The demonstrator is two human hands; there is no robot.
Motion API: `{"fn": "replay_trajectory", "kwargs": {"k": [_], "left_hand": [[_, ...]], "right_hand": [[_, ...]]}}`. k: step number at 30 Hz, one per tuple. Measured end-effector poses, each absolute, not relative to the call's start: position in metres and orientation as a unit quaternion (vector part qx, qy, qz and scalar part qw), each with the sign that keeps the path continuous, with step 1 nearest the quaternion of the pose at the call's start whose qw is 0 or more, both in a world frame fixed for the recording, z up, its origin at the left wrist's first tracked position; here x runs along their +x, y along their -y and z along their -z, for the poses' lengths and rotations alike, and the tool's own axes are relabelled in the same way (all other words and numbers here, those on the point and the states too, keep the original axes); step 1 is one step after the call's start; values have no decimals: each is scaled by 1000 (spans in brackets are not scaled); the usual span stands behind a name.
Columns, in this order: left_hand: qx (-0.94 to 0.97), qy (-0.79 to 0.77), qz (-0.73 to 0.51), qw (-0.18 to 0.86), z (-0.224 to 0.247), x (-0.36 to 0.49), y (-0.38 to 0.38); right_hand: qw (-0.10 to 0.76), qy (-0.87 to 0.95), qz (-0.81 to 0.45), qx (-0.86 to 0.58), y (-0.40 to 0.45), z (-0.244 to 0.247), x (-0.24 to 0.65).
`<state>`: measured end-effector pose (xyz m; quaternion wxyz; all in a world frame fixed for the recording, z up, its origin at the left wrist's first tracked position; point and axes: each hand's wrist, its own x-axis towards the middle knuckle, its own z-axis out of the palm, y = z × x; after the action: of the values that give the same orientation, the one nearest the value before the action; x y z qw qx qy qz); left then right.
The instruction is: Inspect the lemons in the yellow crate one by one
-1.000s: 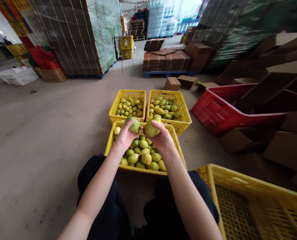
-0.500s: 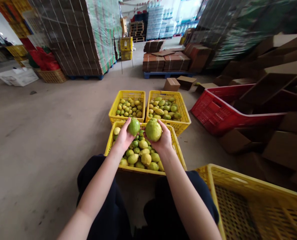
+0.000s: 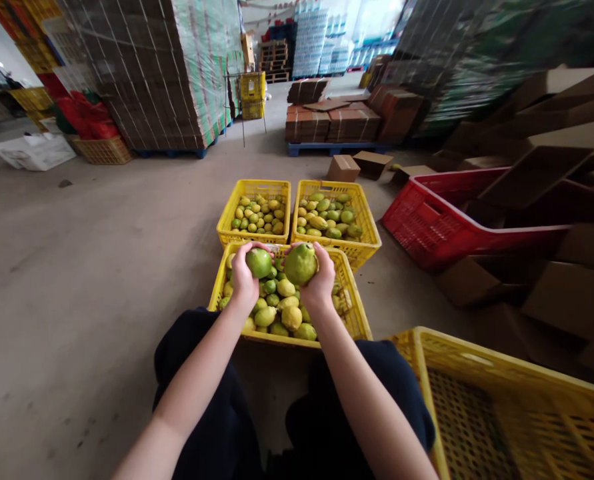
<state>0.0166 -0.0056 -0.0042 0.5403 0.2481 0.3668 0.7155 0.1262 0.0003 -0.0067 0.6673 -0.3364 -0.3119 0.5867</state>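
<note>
My left hand (image 3: 245, 275) is closed around a smooth green lemon (image 3: 259, 263). In my right hand (image 3: 321, 280) sits a larger, bumpy yellow-green lemon (image 3: 301, 265), its stem end turned up. Both hands hover side by side over the near yellow crate (image 3: 365, 327), and the two fruits are a little apart. Below them, that crate holds many green and yellow lemons (image 3: 291, 317). My fingertips are partly hidden behind the fruit.
Two more yellow crates, the left one (image 3: 225, 227) and the right one (image 3: 374, 241), hold smaller and longer fruit. A large yellow crate (image 3: 419, 347) stands at my right knee. Beyond it are a red crate (image 3: 411, 230) and cardboard boxes (image 3: 567, 300). Stacked flat cardboard (image 3: 331, 127) lies on a pallet.
Both hands have turned the fruit in their grip, so other sides show. My left hand has shifted slightly left and my right hand slightly left and down.
</note>
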Motion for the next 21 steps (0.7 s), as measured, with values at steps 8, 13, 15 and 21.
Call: {"fn": "replay_trajectory", "kwargs": {"k": [8, 13, 15, 21], "left_hand": [[361, -336, -759, 425, 11, 26, 20], [414, -331, -750, 396, 9, 21, 25], [434, -329, -749, 378, 9, 20, 26], [441, -319, -746, 383, 7, 18, 26]], "right_hand": [[720, 519, -309, -343, 23, 23, 117], [703, 568, -275, -328, 27, 32, 121], [697, 568, -273, -343, 27, 34, 122], [686, 586, -245, -355, 28, 31, 124]]}}
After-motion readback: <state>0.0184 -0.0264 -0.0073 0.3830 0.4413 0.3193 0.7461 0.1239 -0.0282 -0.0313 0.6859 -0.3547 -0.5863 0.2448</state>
